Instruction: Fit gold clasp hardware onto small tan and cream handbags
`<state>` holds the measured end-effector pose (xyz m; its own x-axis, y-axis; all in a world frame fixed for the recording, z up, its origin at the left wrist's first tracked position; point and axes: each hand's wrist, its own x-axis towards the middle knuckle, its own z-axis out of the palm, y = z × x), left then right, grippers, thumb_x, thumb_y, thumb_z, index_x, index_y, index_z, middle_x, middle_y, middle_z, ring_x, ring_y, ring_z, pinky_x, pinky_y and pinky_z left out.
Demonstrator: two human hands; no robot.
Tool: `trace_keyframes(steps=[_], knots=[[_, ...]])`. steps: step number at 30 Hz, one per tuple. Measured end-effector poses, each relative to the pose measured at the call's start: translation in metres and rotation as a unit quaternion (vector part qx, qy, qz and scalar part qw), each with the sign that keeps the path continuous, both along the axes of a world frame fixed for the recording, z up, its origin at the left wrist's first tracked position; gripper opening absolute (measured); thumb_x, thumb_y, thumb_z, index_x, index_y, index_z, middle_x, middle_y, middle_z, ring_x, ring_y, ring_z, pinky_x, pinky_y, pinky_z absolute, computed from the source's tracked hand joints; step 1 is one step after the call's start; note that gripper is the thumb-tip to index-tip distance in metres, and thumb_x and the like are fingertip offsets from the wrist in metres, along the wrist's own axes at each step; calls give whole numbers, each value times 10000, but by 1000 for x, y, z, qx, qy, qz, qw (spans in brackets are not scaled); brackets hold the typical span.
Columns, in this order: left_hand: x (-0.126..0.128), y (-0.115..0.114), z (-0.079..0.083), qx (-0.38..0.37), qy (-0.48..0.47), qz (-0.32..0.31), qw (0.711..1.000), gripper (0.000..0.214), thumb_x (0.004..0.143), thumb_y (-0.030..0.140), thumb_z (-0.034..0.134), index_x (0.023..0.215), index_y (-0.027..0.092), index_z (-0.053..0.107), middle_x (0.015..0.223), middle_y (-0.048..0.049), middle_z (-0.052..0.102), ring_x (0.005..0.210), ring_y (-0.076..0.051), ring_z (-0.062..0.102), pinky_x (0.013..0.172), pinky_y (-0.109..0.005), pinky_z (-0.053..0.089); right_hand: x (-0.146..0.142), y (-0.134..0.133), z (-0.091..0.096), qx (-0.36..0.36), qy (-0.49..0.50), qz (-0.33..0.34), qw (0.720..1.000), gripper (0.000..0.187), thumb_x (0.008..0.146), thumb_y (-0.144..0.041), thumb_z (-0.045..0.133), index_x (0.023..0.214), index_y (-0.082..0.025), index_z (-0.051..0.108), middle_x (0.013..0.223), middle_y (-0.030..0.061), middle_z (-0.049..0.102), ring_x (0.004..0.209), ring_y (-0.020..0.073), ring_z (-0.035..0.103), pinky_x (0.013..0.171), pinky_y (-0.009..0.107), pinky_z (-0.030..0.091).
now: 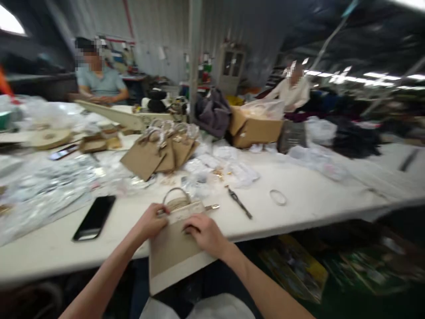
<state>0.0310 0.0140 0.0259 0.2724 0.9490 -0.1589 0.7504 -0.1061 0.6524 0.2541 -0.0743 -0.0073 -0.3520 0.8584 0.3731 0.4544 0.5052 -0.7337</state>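
A flat beige handbag hangs over the table's front edge, its pale upper rim on the tabletop. At its top stands a metal ring handle. My left hand is closed on the upper left corner, beside the foot of the ring. Curled against the front panel near the top is my right hand, with its fingers closed; whether a small part sits under the fingertips is hidden. A short metal piece sticks out at the bag's upper right.
A dark-handled tool and a loose ring lie to the right; a black phone lies left. Behind are several brown bags with ring handles, plastic wrap and a cardboard box. Two people sit or stand further back.
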Motion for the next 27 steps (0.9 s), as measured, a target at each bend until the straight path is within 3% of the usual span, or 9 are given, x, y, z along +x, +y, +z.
trace_keyframes(steps=[2,6,9,12,16,18,21,24,27], knots=[[-30,-17,-1,-16,10,22,1000,246,862,232,804,1099,172,779,1239,-100,696,1211,-305,661,1120,-448,531,-6,1,-4,-21,24,14,999,202,1013,-60,707,1044,-254,754,1031,19,745,1017,224,693,923,331,523],[-20,-21,1,8,49,25,998,298,790,286,820,1070,200,770,1223,-132,661,1215,-352,638,1104,-430,513,2,-1,-1,-14,9,21,1000,148,1067,-109,648,1069,-239,720,1039,44,709,1004,240,663,899,353,509],[-6,-25,8,49,93,47,993,538,780,293,830,1300,217,713,1297,-167,614,1297,-395,587,1078,-443,515,0,-5,-2,5,-5,13,1000,135,1083,-126,617,1076,-230,703,1040,59,698,1000,250,655,897,368,517],[-6,-31,17,45,122,49,990,835,820,315,803,1591,230,495,1347,-188,601,1245,-398,638,1002,-442,531,-3,-5,-4,19,-10,9,1000,125,1077,-132,624,1067,-231,701,1027,64,695,989,256,656,877,370,528],[-16,-25,22,0,97,80,992,1017,844,386,789,1687,137,278,1308,-188,679,1125,-360,707,892,-386,515,-3,-5,-5,27,-8,8,1000,119,1084,-144,619,1069,-235,695,1026,65,692,983,259,656,875,373,528],[-24,-16,20,-40,60,70,995,900,804,457,815,1545,78,472,1149,-150,739,1050,-338,713,829,-358,495,-2,-6,-6,30,-5,10,999,114,1096,-157,610,1086,-237,691,1041,68,692,997,262,655,892,381,526],[-36,1,15,-116,-7,36,993,620,696,585,852,1093,130,712,944,-77,729,887,-284,677,724,-328,442,-1,-6,-8,29,-3,12,1000,110,1103,-168,608,1102,-241,689,1048,70,690,1004,263,650,908,394,526],[-46,15,15,-178,-66,-8,982,555,632,687,854,795,185,681,777,-11,648,785,-224,588,675,-309,364,-1,-6,-9,29,-6,15,999,107,1099,-159,612,1099,-238,684,1047,70,686,1005,262,644,912,400,527],[-52,23,22,-200,-79,-41,976,586,600,726,875,724,199,652,718,9,605,748,-200,533,656,-308,325,-2,-6,-10,36,-3,21,999,112,1101,-153,602,1099,-235,678,1054,72,683,1012,261,642,917,401,526]])
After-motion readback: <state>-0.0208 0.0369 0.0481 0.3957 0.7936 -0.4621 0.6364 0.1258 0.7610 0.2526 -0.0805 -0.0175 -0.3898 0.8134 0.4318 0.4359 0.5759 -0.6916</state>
